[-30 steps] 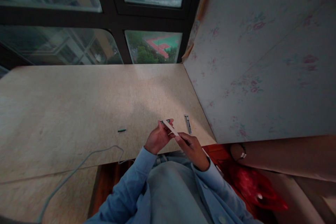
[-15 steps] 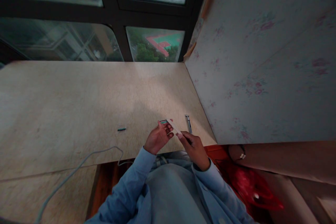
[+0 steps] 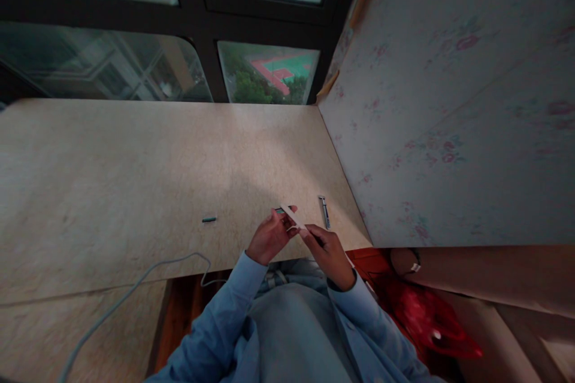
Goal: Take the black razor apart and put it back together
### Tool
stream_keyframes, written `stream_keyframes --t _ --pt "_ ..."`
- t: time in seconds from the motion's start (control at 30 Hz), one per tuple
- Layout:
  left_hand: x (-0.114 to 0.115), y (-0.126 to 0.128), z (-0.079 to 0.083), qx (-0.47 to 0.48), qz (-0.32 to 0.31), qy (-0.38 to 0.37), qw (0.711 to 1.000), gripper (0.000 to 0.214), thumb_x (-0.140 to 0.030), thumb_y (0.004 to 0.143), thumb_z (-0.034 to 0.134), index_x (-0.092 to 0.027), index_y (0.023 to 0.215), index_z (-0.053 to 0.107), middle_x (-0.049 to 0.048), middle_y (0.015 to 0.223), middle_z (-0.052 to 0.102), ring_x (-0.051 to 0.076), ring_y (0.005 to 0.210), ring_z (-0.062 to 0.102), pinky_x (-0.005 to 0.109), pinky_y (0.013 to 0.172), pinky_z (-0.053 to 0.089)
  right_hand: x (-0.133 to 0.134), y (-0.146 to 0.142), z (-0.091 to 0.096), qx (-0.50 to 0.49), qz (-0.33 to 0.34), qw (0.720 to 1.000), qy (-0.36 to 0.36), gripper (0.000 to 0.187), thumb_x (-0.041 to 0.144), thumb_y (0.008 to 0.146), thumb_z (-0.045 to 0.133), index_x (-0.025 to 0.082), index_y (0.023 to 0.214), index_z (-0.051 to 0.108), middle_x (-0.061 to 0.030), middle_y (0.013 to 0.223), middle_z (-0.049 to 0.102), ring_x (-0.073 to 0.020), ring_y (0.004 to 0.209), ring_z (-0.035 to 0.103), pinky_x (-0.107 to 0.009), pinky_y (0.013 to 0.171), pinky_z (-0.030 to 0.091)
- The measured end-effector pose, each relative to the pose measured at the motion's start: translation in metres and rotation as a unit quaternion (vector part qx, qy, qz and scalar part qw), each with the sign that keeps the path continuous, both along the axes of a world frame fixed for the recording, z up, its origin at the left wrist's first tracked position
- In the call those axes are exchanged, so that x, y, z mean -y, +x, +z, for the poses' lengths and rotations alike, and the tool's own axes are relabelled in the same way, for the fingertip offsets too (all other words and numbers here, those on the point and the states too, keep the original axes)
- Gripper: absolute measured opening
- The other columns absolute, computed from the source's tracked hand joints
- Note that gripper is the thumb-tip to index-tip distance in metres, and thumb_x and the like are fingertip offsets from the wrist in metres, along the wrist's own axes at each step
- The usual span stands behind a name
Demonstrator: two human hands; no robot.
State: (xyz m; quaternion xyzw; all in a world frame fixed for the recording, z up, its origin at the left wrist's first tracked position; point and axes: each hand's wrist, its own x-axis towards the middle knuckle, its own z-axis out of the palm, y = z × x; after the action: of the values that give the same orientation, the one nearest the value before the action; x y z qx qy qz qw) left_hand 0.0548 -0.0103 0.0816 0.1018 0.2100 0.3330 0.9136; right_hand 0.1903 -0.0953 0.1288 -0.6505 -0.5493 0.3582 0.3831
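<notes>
The right hand pinched a flat, pale strip; the left hand held a small, dark-edged piece. A slim, T-shaped tool lay right.

Pretty clearly a home I'm in. Flowery wallpaper right of the dark-framed window, wide pale counter below it, sports court outside it.

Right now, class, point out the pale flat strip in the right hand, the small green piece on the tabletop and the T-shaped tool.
Pale flat strip (image 3: 293, 217): head view, middle of its length.
Small green piece (image 3: 209, 219): head view, middle of its side.
T-shaped tool (image 3: 325, 213): head view, on its handle.
</notes>
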Motion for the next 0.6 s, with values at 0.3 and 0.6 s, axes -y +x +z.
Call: stream_keyframes --t 0.3,0.6 --pt "0.006 -0.004 -0.004 -0.002 0.004 0.008 1.0 0.033 -0.039 0.091 0.055 -0.01 0.099 0.069 0.0079 0.082 0.064 0.016 0.078 0.058 0.029 0.073 0.046 0.009 -0.001 -0.001 -0.006 0.001 1.0 0.006 0.037 0.042 0.096 0.046 0.017 0.103 0.072 -0.0026 0.077 0.068 -0.015 0.065 0.057 -0.024 0.06 0.04" --pt "0.01 -0.002 -0.001 -0.006 -0.001 -0.001 1.0 0.032 -0.037 0.09 0.057 -0.009 0.098 0.069 0.0079 0.081 0.063 0.017 0.078 0.059 0.029 0.073 0.047 0.009 -0.001 0.004 0.012 0.013 1.0 0.026 0.035 0.039 0.097 0.045 0.017 0.103 0.072 -0.0032 0.081 0.07 -0.0153 0.067 0.06 -0.023 0.062 0.041"
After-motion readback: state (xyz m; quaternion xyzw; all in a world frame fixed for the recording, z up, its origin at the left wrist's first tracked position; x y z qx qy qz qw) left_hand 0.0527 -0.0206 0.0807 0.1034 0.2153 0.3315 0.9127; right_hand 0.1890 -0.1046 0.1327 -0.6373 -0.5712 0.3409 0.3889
